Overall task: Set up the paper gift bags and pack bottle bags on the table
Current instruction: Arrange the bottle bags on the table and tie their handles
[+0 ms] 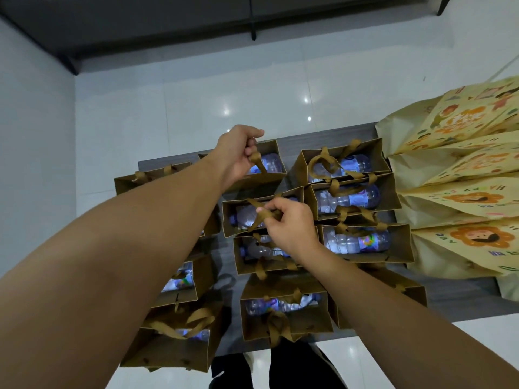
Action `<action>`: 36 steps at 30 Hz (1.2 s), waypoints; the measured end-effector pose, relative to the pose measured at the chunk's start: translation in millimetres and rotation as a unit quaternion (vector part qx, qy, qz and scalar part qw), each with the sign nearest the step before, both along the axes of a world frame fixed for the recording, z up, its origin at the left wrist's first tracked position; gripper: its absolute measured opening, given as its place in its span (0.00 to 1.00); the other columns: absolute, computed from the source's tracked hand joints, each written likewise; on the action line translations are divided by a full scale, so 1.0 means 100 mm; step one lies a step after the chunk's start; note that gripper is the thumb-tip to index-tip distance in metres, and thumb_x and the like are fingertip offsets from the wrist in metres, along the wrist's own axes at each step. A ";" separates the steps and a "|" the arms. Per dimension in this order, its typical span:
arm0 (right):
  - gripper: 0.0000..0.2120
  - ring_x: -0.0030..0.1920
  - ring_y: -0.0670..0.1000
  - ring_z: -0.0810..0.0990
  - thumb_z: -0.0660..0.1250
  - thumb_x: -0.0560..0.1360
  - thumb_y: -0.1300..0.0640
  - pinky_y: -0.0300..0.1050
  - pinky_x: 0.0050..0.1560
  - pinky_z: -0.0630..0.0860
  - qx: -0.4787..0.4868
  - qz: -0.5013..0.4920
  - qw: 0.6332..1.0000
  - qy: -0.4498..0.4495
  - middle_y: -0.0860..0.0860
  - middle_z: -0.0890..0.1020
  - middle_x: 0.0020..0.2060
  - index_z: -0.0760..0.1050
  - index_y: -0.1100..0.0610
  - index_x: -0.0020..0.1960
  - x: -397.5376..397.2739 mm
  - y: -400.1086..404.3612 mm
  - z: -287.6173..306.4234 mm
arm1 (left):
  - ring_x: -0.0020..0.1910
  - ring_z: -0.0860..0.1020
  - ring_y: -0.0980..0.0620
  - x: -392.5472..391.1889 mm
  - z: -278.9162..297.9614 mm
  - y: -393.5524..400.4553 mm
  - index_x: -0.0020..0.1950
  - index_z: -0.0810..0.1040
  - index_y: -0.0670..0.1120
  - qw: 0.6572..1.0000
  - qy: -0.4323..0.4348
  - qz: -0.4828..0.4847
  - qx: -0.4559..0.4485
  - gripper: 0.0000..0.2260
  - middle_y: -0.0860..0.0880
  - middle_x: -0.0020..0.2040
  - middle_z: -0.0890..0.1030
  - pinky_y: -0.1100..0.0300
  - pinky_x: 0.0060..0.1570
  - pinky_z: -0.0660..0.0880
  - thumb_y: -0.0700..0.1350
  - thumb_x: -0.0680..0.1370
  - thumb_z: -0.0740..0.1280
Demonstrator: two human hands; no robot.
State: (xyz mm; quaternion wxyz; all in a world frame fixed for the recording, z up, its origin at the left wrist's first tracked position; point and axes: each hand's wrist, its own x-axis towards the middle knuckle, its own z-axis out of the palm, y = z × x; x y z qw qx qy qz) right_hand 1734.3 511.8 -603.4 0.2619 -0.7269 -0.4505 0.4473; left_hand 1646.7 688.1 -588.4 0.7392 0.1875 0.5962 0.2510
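Note:
Several brown paper gift bags with ribbon handles stand open on a small grey table [309,133], each with a clear water bottle lying inside. My left hand [238,153] grips the ribbon handle of the far middle bag [269,148]. My right hand [289,223] pinches the ribbon handle [257,217] of the middle bag [233,220] just nearer to me. A bottle [351,199] with a colourful label shows in the bag to the right.
Several yellow printed gift bags [455,192] lie stacked along the table's right side, overhanging its edge. White tiled floor surrounds the table. A dark bench or shelf [196,21] runs along the far wall. My legs show below the table's near edge.

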 end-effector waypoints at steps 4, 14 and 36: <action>0.05 0.31 0.43 0.76 0.71 0.78 0.50 0.45 0.38 0.76 0.001 -0.001 1.000 -0.006 0.44 0.77 0.30 0.81 0.49 0.45 -0.02 0.06 0.06 | 0.23 0.57 0.55 0.01 0.16 0.10 0.39 0.68 0.44 0.998 0.011 0.064 0.010 0.09 0.50 0.29 0.62 0.61 0.22 0.58 0.31 0.74 0.63; 0.07 0.39 0.49 0.79 0.69 0.79 0.50 0.49 0.45 0.78 0.006 0.099 0.992 -0.076 0.47 0.82 0.36 0.82 0.52 0.47 0.01 0.46 0.36 | 0.24 0.58 0.56 -0.15 0.94 0.39 0.38 0.66 0.46 0.995 0.001 0.090 0.046 0.12 0.50 0.29 0.62 0.63 0.24 0.59 0.32 0.75 0.64; 0.13 0.54 0.55 0.80 0.70 0.76 0.63 0.53 0.56 0.81 -0.024 0.181 0.961 -0.208 0.52 0.82 0.53 0.80 0.52 0.58 -0.14 1.17 0.53 | 0.25 0.62 0.57 -0.73 1.68 0.44 0.45 0.71 0.43 0.992 -0.010 0.081 0.100 0.07 0.51 0.29 0.66 0.64 0.27 0.64 0.32 0.75 0.66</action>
